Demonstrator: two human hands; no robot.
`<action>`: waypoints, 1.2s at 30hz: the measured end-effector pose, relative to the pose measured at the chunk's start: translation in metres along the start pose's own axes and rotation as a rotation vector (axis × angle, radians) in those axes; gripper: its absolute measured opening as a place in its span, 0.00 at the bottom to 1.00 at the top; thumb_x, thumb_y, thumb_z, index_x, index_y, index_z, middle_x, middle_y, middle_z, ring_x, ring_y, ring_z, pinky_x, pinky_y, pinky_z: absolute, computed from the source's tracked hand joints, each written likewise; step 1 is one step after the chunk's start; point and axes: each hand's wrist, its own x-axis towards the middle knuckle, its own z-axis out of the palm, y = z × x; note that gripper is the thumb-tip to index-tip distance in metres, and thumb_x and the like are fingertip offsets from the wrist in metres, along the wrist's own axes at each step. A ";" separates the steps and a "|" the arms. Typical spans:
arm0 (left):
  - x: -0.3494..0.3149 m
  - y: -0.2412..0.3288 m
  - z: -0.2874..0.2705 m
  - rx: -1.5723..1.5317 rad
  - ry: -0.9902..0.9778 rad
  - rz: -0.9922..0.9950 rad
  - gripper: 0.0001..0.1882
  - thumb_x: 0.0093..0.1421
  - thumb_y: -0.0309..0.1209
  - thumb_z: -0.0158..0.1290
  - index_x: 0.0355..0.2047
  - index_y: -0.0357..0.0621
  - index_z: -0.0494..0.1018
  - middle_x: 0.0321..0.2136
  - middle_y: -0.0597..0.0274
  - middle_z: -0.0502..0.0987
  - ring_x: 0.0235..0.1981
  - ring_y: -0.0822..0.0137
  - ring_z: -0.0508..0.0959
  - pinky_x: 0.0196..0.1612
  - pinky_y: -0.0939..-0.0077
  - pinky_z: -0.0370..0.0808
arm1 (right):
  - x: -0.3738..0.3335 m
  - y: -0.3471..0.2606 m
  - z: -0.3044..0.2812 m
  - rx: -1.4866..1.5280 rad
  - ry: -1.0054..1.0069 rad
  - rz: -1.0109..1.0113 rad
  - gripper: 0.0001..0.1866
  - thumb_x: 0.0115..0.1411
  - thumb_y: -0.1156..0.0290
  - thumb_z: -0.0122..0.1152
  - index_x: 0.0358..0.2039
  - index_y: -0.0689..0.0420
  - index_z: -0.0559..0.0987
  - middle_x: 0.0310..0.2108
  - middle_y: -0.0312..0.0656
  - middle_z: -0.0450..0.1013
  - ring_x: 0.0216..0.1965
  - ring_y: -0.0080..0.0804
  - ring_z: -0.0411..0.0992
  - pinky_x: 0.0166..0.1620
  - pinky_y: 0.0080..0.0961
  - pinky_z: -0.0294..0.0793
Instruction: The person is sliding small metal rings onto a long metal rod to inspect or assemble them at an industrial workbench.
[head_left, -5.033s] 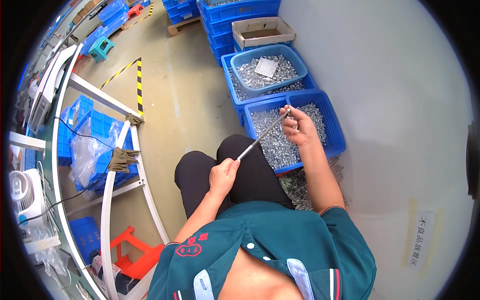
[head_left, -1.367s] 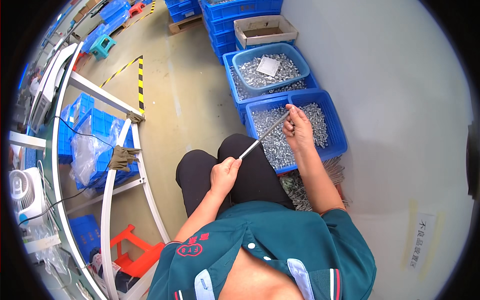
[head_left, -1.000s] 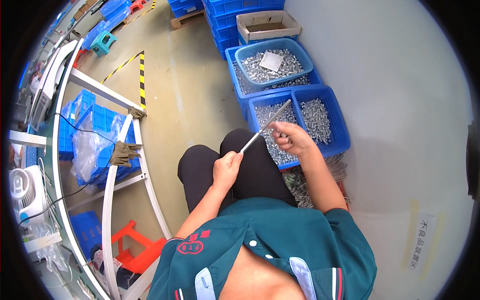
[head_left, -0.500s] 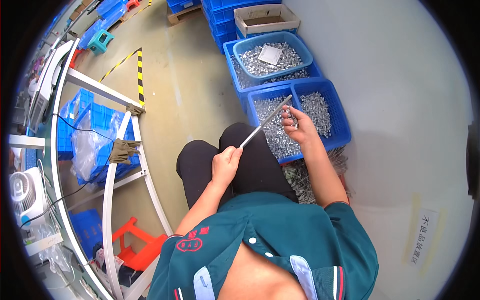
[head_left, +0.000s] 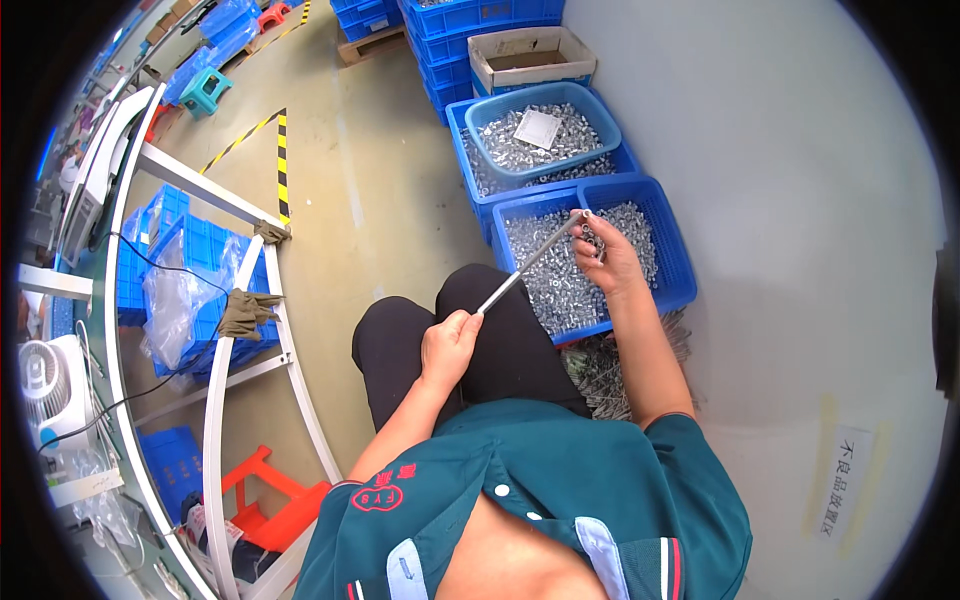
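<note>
My left hand (head_left: 450,348) is closed around the lower end of a thin grey metal rod (head_left: 527,265), above my knees. The rod slants up and to the right. At its upper tip, a small silvery ring-shaped part (head_left: 586,214) sits by the fingertips of my right hand (head_left: 617,262). More small ring-shaped metal parts (head_left: 590,240) lie in the curled fingers of that hand; its palm is partly hidden. Below it stands a blue two-compartment basket (head_left: 680,235), filled with many silvery metal parts (head_left: 555,290).
Behind the basket, a light-blue tub (head_left: 490,150) of metal parts holds a white card (head_left: 538,129). A cardboard box (head_left: 533,55) and stacked blue crates (head_left: 440,60) stand farther back. Thin metal pieces (head_left: 605,385) lie below the basket. A white frame (head_left: 290,330) is left, a wall (head_left: 780,250) right.
The rod's upper end has dropped slightly, and my right hand has moved to the right. A ring-shaped part now shows at the rod's tip. My left hand is slightly lower and still grips the rod.
</note>
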 end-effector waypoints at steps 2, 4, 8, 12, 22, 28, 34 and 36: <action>-0.001 -0.003 0.000 0.002 -0.001 -0.002 0.18 0.60 0.37 0.50 0.18 0.39 0.65 0.11 0.54 0.61 0.13 0.62 0.61 0.17 0.69 0.60 | -0.001 0.000 0.006 -0.042 0.001 -0.023 0.12 0.60 0.70 0.54 0.42 0.63 0.73 0.28 0.37 0.69 0.20 0.16 0.62 0.16 0.09 0.57; -0.002 -0.005 0.000 0.002 -0.005 -0.003 0.17 0.60 0.36 0.51 0.19 0.38 0.66 0.10 0.58 0.59 0.13 0.73 0.58 0.17 0.73 0.58 | -0.002 -0.001 0.009 -0.204 0.039 -0.069 0.13 0.59 0.72 0.55 0.43 0.63 0.74 0.27 0.37 0.69 0.18 0.15 0.61 0.16 0.08 0.56; -0.002 -0.005 0.001 0.008 -0.003 0.008 0.17 0.60 0.36 0.51 0.18 0.38 0.66 0.10 0.59 0.58 0.13 0.73 0.57 0.17 0.73 0.58 | -0.004 -0.005 0.016 -0.402 0.087 -0.093 0.12 0.58 0.73 0.56 0.42 0.63 0.75 0.25 0.35 0.69 0.17 0.14 0.59 0.16 0.09 0.55; -0.002 -0.005 0.001 0.007 -0.003 0.016 0.17 0.60 0.36 0.51 0.18 0.39 0.66 0.10 0.59 0.58 0.13 0.73 0.57 0.17 0.73 0.58 | -0.007 -0.016 0.020 -0.595 0.143 -0.116 0.12 0.58 0.73 0.56 0.42 0.63 0.76 0.23 0.33 0.68 0.16 0.13 0.58 0.16 0.10 0.54; 0.000 -0.001 -0.001 0.043 0.002 0.012 0.19 0.60 0.39 0.51 0.17 0.40 0.65 0.12 0.50 0.64 0.14 0.50 0.67 0.17 0.64 0.62 | -0.004 -0.007 0.031 -0.574 0.128 -0.022 0.10 0.59 0.72 0.55 0.39 0.64 0.76 0.21 0.32 0.66 0.16 0.13 0.58 0.16 0.11 0.54; -0.001 -0.003 0.000 0.008 0.024 0.014 0.17 0.60 0.36 0.51 0.19 0.38 0.66 0.11 0.56 0.59 0.13 0.71 0.58 0.17 0.72 0.59 | -0.010 0.006 0.030 -0.640 0.051 0.155 0.12 0.58 0.73 0.56 0.42 0.64 0.74 0.22 0.33 0.67 0.16 0.13 0.58 0.15 0.10 0.52; 0.000 0.001 -0.001 -0.026 -0.012 -0.033 0.17 0.60 0.35 0.51 0.19 0.38 0.66 0.11 0.56 0.60 0.13 0.71 0.59 0.17 0.72 0.60 | -0.007 -0.006 -0.002 -0.259 0.162 0.127 0.09 0.60 0.67 0.57 0.33 0.59 0.71 0.23 0.35 0.66 0.15 0.13 0.58 0.14 0.08 0.52; 0.000 0.001 -0.001 -0.024 0.000 -0.020 0.16 0.60 0.35 0.51 0.19 0.38 0.66 0.11 0.56 0.60 0.13 0.70 0.59 0.17 0.72 0.60 | -0.006 -0.005 -0.004 0.027 0.169 0.095 0.11 0.59 0.63 0.58 0.34 0.57 0.71 0.22 0.34 0.65 0.15 0.14 0.58 0.13 0.07 0.52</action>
